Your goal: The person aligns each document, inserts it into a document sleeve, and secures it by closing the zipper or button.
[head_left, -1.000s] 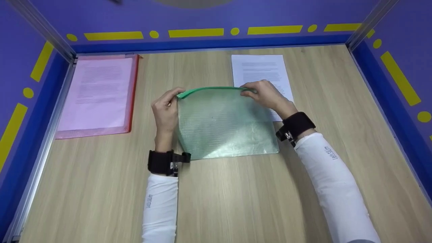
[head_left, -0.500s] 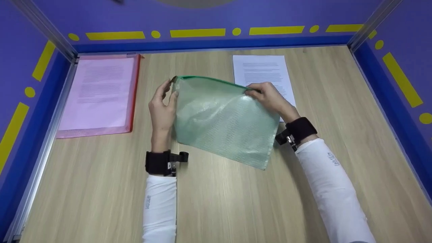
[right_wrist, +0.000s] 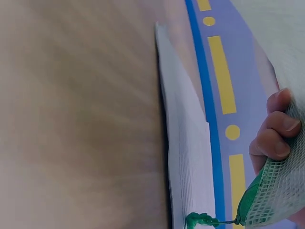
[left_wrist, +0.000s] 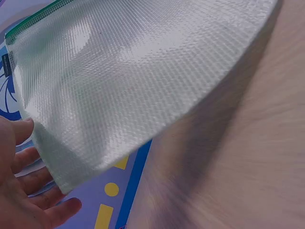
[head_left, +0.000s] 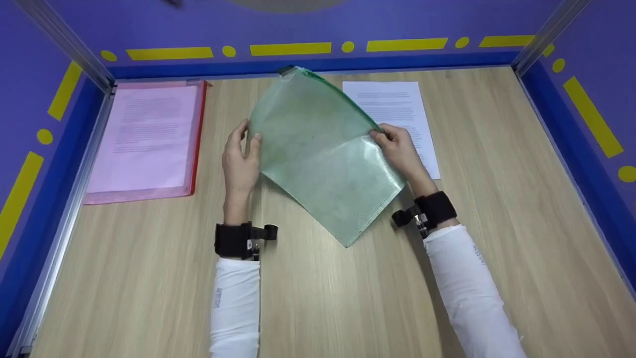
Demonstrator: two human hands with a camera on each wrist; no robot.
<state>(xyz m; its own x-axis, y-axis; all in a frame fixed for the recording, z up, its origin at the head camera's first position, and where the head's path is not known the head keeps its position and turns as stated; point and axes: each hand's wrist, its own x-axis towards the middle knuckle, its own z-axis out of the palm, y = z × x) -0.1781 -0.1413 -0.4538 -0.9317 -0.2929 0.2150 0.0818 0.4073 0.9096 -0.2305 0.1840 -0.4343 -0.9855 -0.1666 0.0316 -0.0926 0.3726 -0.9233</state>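
Observation:
A translucent green mesh zipper pouch [head_left: 323, 159] is held tilted above the table, its green zipper edge running along the upper right. My right hand [head_left: 397, 149] pinches that zipper edge near one corner; in the right wrist view its curled fingers [right_wrist: 274, 140] grip the mesh beside a green zipper end with a green cord. At the pouch's left edge is my left hand [head_left: 240, 161], thumb and fingers parted and relaxed. The left wrist view shows its fingers [left_wrist: 40, 181] spread around the pouch's edge, with the thumb at the edge; whether they touch cannot be told.
Printed paper sheets [head_left: 392, 104] lie at the back right, partly covered by the pouch and right hand. A pink pouch [head_left: 144, 139] with a red edge and paper inside lies at the back left. Purple panels [head_left: 298, 30] with yellow marks enclose the table [head_left: 318, 308].
The pouch has turned clockwise, its left top corner rising toward the back wall. My left hand has let go of that corner and opened, while the right keeps its pinch.

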